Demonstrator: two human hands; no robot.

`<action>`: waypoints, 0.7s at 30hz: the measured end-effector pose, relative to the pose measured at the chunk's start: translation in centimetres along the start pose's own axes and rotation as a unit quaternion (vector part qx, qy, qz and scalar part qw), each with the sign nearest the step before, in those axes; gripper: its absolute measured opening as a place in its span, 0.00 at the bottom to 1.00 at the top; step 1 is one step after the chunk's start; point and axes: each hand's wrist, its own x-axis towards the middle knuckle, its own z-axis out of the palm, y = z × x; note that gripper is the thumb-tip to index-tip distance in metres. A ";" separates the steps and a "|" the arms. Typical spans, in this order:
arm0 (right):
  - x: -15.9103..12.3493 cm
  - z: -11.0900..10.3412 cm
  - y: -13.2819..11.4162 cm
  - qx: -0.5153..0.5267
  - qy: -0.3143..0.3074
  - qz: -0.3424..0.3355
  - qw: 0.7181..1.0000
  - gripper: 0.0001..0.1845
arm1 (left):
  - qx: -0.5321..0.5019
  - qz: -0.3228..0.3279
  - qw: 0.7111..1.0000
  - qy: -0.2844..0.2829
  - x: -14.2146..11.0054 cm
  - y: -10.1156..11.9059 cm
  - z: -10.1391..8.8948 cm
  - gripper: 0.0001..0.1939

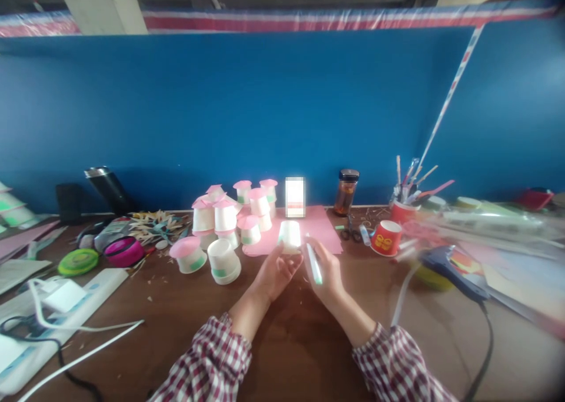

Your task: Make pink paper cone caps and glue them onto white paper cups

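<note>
My left hand [278, 272] grips a small white paper cup [290, 236] near its lower edge; the cup stands out brightly, its surface washed out. In my right hand [327, 269] lies a white marker [314, 265] with a green end, pointing up toward the cup but apart from it. Left of my hands is a white cup stack [223, 261] with a green patch. Beside it several cups carry pink paper tops, such as the pink-topped cup [188, 255]. Pink paper sheets [320, 231] lie behind my hands.
A bright blurred upright panel [295, 197] stands behind the cup. To the right are an amber bottle [346, 193], scissors [351, 232], a red paper cup [386, 238] and a glue gun [454, 266] with its cord. A power strip [101, 284] with cables lies left.
</note>
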 end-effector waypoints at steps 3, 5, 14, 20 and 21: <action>-0.1 0.1 -0.1 -0.021 -0.011 -0.011 1.000 0.14 | -0.011 -0.010 1.000 -0.019 -0.2 0.1 0.1 0.14; -0.1 0.0 -0.1 -0.023 -0.016 -0.008 1.000 0.14 | -0.017 -0.013 0.999 -0.036 -0.4 0.1 0.1 0.18; 0.0 -0.1 -0.2 0.005 -0.007 -0.010 1.000 0.15 | -0.039 -0.003 0.999 0.029 0.2 -0.1 -0.4 0.18; 0.3 -0.8 -0.6 0.039 0.040 -0.005 0.998 0.12 | -0.051 0.008 0.991 0.122 0.3 0.3 0.9 0.13; 0.4 -0.8 -0.7 0.040 0.033 0.016 0.999 0.12 | -0.051 0.008 0.991 0.122 0.3 0.3 1.0 0.13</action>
